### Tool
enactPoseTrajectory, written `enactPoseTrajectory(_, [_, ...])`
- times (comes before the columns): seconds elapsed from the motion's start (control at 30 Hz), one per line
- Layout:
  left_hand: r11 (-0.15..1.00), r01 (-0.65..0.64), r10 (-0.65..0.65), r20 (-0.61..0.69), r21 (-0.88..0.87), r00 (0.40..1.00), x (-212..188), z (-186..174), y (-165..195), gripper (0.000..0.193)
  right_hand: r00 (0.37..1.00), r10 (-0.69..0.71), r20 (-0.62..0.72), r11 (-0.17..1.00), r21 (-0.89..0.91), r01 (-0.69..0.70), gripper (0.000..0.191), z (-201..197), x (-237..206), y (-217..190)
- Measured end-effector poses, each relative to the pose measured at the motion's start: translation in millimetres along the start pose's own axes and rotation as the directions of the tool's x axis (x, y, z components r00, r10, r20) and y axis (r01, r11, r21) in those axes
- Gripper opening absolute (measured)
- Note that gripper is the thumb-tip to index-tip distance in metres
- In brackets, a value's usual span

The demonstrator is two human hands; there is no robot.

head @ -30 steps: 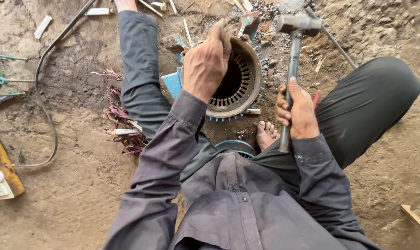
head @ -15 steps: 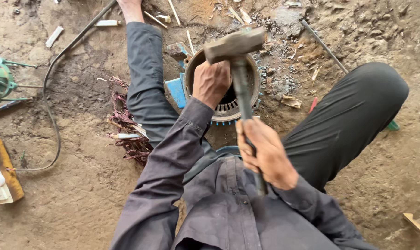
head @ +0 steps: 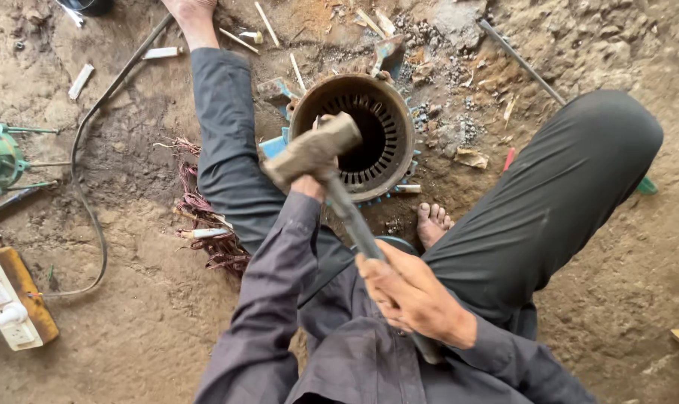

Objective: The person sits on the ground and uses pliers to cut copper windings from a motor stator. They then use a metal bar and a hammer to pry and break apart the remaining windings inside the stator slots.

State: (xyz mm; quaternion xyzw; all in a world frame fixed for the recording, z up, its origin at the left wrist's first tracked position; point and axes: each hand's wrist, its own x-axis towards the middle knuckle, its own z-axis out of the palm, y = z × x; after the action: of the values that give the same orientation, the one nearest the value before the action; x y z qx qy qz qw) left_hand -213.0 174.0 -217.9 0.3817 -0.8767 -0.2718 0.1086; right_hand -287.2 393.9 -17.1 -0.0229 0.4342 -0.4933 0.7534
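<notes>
Hammer raised over the motor stator on the dirt floor.

The right hand (head: 410, 295) has its fingers wrapped tight round the hammer (head: 313, 150) handle; the left hand (head: 309, 182) is mostly hidden behind the hammer head, so its fingers cannot be told. The stator (head: 388, 131) sits between the legs, far of centre. A square, controlled blow, clear of that hidden hand, seems best.

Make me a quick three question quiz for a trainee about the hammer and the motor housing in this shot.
1. Which hand grips the hammer handle?
2. True or false: the hammer head is over the rim of the round slotted housing.
3. What lies left of the outstretched leg: A copper wire bundle, B a bucket?

Key: 1 right; 2 true; 3 A.
</notes>
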Motion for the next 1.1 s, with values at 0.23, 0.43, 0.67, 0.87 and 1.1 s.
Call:
enactPoseTrajectory(0.23, [0.978, -0.136, 0.087, -0.291, -0.155, 0.953, -23.9, -64.7, 25.4, 0.024, 0.899, -0.120, -0.421, 0.993, -0.055, 0.107, 0.032, -60.7, -17.6, -9.2])
enactPoseTrajectory(0.43, [0.993, -0.118, 0.112, -0.340, 0.001, 0.934, -2.2, -73.8, 27.6, 0.025, 0.812, -0.304, -0.499, 0.943, -0.035, 0.331, 0.032, -99.6, -19.9, -16.3])
enactPoseTrajectory(0.67, [0.985, -0.148, 0.111, -0.326, -0.091, 0.939, 6.3, -73.9, 30.7, 0.021, 0.811, -0.326, -0.486, 0.930, -0.012, 0.367, 0.033, -111.0, -24.5, -9.9])
enactPoseTrajectory(0.87, [0.977, -0.214, 0.200, -0.285, -0.016, 0.937, 18.6, -69.8, 20.2, 0.023, 0.826, -0.308, -0.473, 0.942, -0.028, 0.335, 0.034, -110.5, -22.5, -12.7])
enactPoseTrajectory(1.1, [0.973, -0.227, 0.208, -0.247, -0.051, 0.946, 36.6, -47.6, 7.7, 0.029, 0.843, -0.312, -0.438, 0.940, -0.012, 0.341, 0.033, -105.3, -18.7, -17.9])
